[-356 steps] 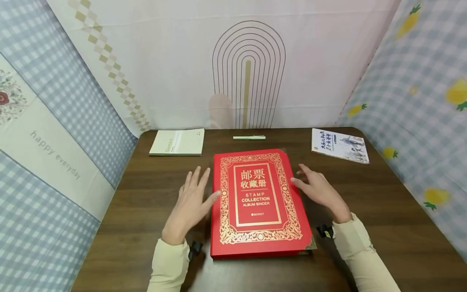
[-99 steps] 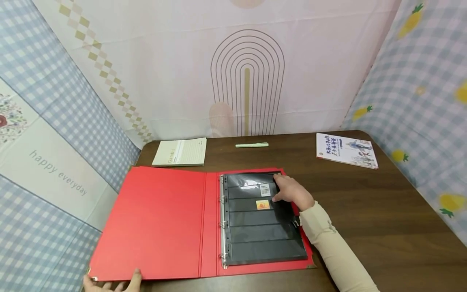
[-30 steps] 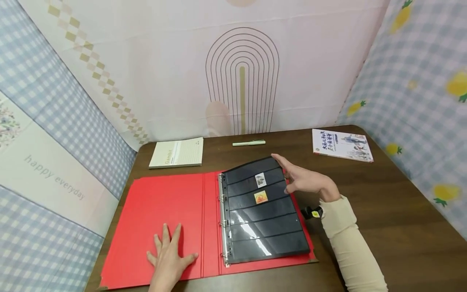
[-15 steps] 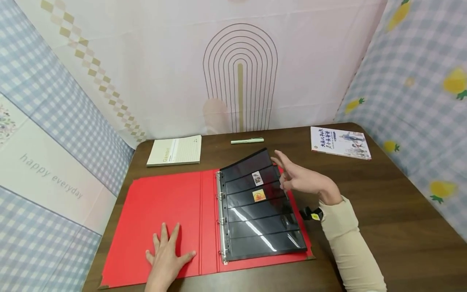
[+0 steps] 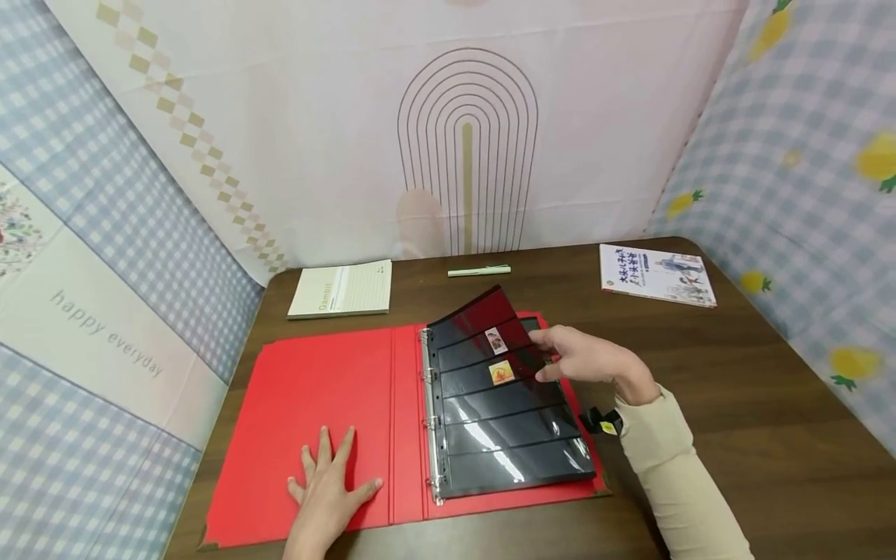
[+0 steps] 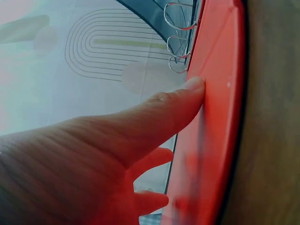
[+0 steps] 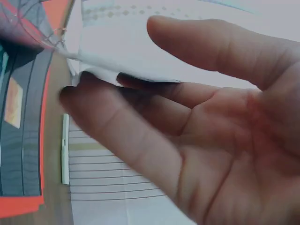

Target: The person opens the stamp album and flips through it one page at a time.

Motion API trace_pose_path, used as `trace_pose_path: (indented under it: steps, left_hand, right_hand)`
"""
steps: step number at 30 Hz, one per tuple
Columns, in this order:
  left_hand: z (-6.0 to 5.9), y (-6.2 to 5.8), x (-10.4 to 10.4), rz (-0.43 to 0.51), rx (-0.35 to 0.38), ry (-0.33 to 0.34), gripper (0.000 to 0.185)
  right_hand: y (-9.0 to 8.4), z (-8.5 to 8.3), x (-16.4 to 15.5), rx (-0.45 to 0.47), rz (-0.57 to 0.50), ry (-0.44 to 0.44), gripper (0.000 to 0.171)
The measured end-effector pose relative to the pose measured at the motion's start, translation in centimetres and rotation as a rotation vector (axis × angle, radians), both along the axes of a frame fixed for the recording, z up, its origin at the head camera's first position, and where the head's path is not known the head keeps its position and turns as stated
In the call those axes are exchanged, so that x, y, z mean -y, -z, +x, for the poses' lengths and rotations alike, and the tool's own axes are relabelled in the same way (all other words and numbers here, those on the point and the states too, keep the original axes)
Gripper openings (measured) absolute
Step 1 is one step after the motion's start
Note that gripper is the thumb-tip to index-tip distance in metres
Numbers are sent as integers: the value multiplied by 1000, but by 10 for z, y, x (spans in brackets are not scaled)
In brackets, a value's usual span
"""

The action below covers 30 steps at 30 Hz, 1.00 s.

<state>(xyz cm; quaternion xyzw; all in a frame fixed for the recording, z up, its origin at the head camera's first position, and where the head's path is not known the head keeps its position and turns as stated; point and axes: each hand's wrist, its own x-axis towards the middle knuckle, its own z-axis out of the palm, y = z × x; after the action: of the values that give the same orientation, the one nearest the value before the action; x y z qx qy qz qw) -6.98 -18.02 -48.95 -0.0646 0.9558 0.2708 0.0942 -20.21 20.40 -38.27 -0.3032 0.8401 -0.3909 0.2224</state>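
left hand (image 5: 329,490), nearest, lies flat with straight fingers on the opened cover of the red binder (image 5: 315,420), mid-surface. right hand (image 5: 588,359) pinches the far edge of the top black stamp page (image 5: 500,404), lifted partway; turning looks unfinished. beyond on the brown surface (image 5: 735,404): notebook (image 5: 341,289), green pen (image 5: 479,271), booklet (image 5: 656,274), then fabric walls.

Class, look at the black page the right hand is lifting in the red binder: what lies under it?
Under the lifted black page, another dark page and the red binder back cover show at the edges. The rest is covered, so any stamps there cannot be seen.
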Motion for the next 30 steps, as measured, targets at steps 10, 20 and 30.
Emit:
trace_pose_path:
  steps: [10,20,30]
  left_hand:
    - [-3,-3,-3,-35,17,-31,97]
    - [-3,1,-3,-3,27,-58,100]
    - [-1,-8,-2,1,0,-43,94]
  right_hand:
    - [-6,13,9,50,18,19,68]
    - [-24,20,18,103,-78,108,77]
    - [-31,24,32,177,-242,126,69]
